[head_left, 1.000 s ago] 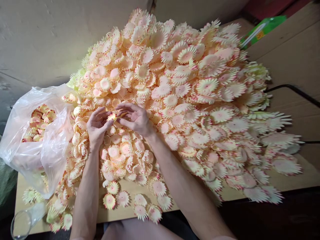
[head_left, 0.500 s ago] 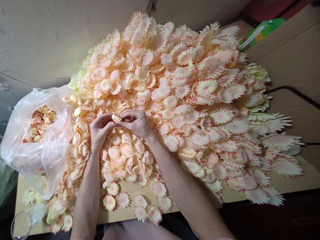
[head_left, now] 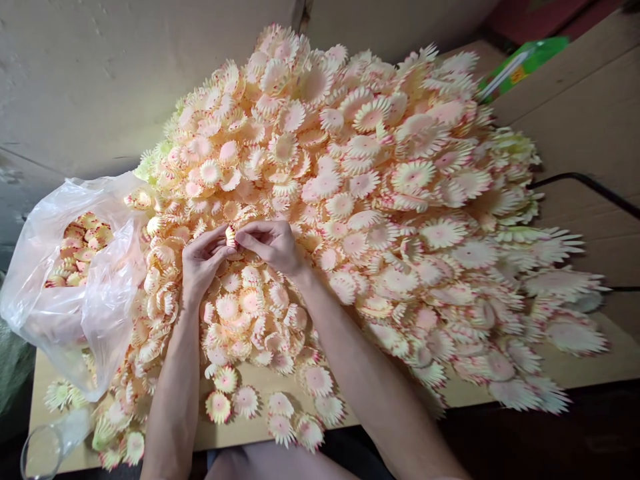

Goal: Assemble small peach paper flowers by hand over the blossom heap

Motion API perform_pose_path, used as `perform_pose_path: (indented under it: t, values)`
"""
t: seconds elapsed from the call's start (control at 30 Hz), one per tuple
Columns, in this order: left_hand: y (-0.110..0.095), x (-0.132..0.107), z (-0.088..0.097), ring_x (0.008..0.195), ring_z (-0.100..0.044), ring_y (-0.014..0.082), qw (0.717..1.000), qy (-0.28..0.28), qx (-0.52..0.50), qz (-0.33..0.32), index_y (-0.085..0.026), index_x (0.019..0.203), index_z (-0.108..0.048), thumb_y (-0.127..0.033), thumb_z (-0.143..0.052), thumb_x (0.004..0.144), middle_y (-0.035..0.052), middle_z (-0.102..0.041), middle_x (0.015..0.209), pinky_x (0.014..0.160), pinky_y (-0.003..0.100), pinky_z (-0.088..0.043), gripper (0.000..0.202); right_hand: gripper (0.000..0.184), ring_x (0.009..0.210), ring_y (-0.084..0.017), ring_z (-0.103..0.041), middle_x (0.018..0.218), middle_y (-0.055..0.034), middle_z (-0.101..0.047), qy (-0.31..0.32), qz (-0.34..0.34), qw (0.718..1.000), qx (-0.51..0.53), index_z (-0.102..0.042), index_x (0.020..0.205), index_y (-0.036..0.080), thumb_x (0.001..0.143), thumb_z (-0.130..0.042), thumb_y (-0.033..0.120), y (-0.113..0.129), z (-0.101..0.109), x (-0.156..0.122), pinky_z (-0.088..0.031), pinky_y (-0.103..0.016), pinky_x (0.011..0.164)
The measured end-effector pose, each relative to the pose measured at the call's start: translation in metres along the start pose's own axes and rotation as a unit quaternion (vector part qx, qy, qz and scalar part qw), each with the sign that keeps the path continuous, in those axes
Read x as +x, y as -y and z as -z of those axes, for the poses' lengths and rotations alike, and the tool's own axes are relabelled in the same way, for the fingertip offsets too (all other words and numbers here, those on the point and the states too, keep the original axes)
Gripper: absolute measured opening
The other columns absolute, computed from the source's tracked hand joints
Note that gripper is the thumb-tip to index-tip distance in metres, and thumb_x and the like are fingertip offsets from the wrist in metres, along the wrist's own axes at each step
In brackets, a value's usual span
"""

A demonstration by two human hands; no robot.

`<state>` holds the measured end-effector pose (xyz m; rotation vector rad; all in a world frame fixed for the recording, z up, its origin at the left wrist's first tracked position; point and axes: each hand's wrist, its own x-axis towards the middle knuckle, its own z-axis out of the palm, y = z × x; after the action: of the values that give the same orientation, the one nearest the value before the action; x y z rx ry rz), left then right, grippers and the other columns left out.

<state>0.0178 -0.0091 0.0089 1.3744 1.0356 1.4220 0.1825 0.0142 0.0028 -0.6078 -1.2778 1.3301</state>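
Observation:
Between my two hands is a small cream flower piece (head_left: 231,235) with pink-tipped petals, curled up and turned on edge. My left hand (head_left: 203,259) pinches it from the left with thumb and fingers. From the other side my right hand (head_left: 270,245) has its fingers closed at the piece, thumb and forefinger touching it. Around and beneath both hands spreads a large heap of similar flower pieces (head_left: 370,180), flat and round with fringed pink-tipped edges. Several loose flower pieces (head_left: 245,401) lie on the table between my forearms.
On the left stands a translucent plastic bag (head_left: 113,303) with several curled flower pieces (head_left: 83,250) inside. A clear glass (head_left: 43,450) lies tipped at the table's (head_left: 200,437) front left corner. A green packet (head_left: 530,63) is at the back right, near a black rod (head_left: 590,183).
The flower piece between my hands has turned from lying sideways to standing on edge. My right fingers have shifted their hold slightly; both forearms stay nearly in place.

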Motion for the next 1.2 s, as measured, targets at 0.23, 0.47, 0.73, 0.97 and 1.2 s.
perform_pose_path:
  t: [0.23,0.47,0.73,0.97,1.2]
  values:
    - [-0.0018,-0.0035,0.0014,0.076,-0.072,0.0175,0.996,-0.063,0.066,0.01,-0.018,0.094,-0.081,-0.031,-0.09,0.06,0.0072,-0.077,0.089,0.075,0.027,-0.06,0.037,0.024,0.077,-0.014,-0.071,0.087,-0.0057,-0.075,0.01,-0.011,0.998,0.054,-0.076,0.087,0.015,0.076,-0.08,0.035,-0.0023,0.0043,-0.0007,-0.061,-0.028,0.078]
    - [-0.0046,-0.0031,0.0037,0.065,-0.067,0.0121,0.993,-0.075,0.092,-0.017,-0.014,0.076,-0.078,-0.033,-0.087,0.065,0.0062,-0.074,0.075,0.065,0.021,-0.055,0.024,0.021,0.079,-0.013,-0.072,0.088,-0.0055,-0.075,0.023,-0.019,0.997,0.072,-0.075,0.086,0.015,0.071,-0.083,0.029,-0.0024,0.0055,-0.0005,-0.061,-0.027,0.081]
    - [-0.003,0.0003,0.0018,0.085,-0.071,0.0138,0.999,-0.005,0.004,-0.033,-0.022,0.105,-0.078,-0.024,-0.091,0.058,0.0068,-0.074,0.106,0.079,0.023,-0.057,0.049,0.021,0.078,-0.013,-0.071,0.087,-0.005,-0.075,0.04,-0.029,0.995,0.087,-0.074,0.087,0.015,0.074,-0.081,0.03,0.0001,0.0032,0.0004,-0.061,-0.027,0.079]
    - [-0.005,-0.0045,0.0019,0.077,-0.072,0.0193,0.997,-0.042,0.055,0.027,-0.019,0.101,-0.079,-0.034,-0.087,0.065,0.0093,-0.077,0.098,0.075,0.031,-0.06,0.04,0.023,0.078,-0.014,-0.071,0.087,-0.0063,-0.075,0.039,-0.047,0.994,0.092,-0.075,0.086,0.014,0.073,-0.082,0.031,-0.0018,0.004,-0.0012,-0.061,-0.027,0.078]
    - [-0.0012,-0.0041,0.0028,0.078,-0.073,0.0192,0.996,-0.058,0.073,0.012,-0.018,0.099,-0.079,-0.037,-0.085,0.068,0.0084,-0.077,0.097,0.075,0.03,-0.061,0.036,0.03,0.081,-0.016,-0.072,0.089,-0.0069,-0.075,0.051,-0.072,0.99,0.109,-0.074,0.088,0.013,0.068,-0.085,0.033,-0.0036,0.0038,-0.0013,-0.062,-0.032,0.083]
